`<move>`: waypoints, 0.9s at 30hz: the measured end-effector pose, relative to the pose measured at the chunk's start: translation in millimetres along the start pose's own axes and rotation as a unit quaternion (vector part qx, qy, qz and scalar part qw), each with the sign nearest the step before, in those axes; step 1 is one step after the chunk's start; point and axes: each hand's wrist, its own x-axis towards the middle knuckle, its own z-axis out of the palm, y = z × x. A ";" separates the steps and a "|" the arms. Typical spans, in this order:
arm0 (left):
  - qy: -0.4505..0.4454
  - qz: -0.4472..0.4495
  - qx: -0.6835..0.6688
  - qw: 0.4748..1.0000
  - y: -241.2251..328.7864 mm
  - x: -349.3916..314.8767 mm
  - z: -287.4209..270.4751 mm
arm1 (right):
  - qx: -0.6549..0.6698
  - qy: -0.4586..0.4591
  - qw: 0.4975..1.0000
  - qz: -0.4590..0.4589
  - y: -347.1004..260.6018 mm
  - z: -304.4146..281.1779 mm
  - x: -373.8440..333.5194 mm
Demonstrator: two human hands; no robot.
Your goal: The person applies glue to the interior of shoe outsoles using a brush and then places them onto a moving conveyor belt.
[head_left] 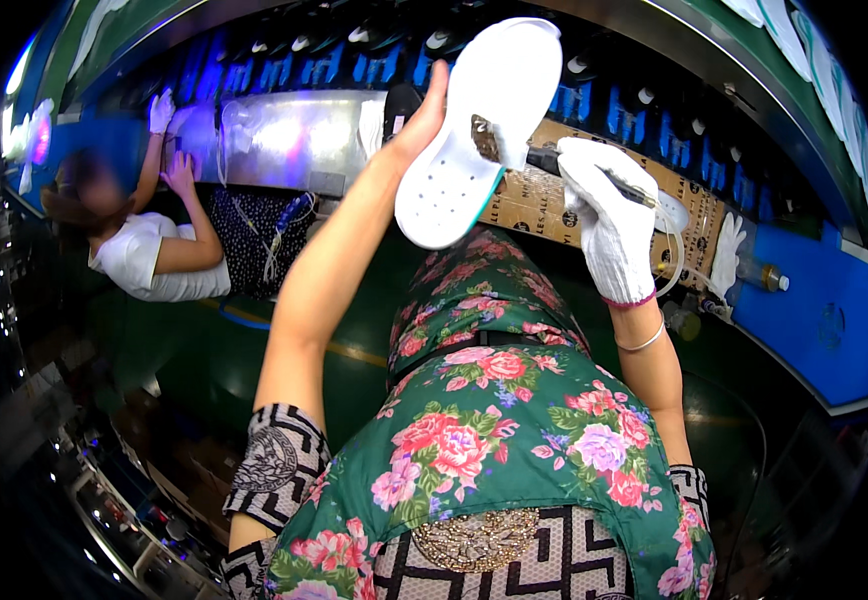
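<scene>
My bare left hand point(424, 122) holds a white shoe point(506, 75), like a clog with small holes in its toe, up in front of me. The thumb side shows; the other fingers are hidden behind the shoe. A teal edge runs along the shoe's right side, and a dark, shiny patch shows at its middle. My right hand point(609, 205), in a white knit glove, is closed around a dark pen-like tool point(544, 158) with a thin pale tube. The tool's front end points at the shoe's middle; whether it touches I cannot tell.
Behind lies a cardboard-covered bench point(534, 215) with another white shoe point(671, 212). A white glove point(727, 255) and a plastic bottle point(762, 274) lie to the right. Dark shoes on blue holders point(624, 118) line the back. A co-worker point(159, 250) sits at left by a metal plate point(289, 140).
</scene>
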 end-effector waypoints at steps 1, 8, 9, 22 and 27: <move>-0.073 0.009 -0.058 0.996 -10.2 -2.4 -2.9 | -0.028 -0.003 0.999 -0.019 -2.6 0.3 3.4; 0.016 0.117 -0.128 0.985 -73.7 -0.9 9.5 | -0.247 -0.096 0.945 -0.191 -17.9 -4.9 27.5; -0.022 0.112 -0.152 0.982 -73.8 -4.7 8.7 | -0.307 -0.114 0.918 -0.225 -19.5 -8.4 31.6; -0.159 0.126 -0.344 0.917 -65.2 -68.6 34.7 | -0.289 -0.142 0.907 -0.272 -29.0 4.7 -20.4; -0.192 0.195 -0.346 0.898 -88.2 -52.8 36.0 | -0.345 -0.109 0.876 -0.318 -26.1 12.3 -28.1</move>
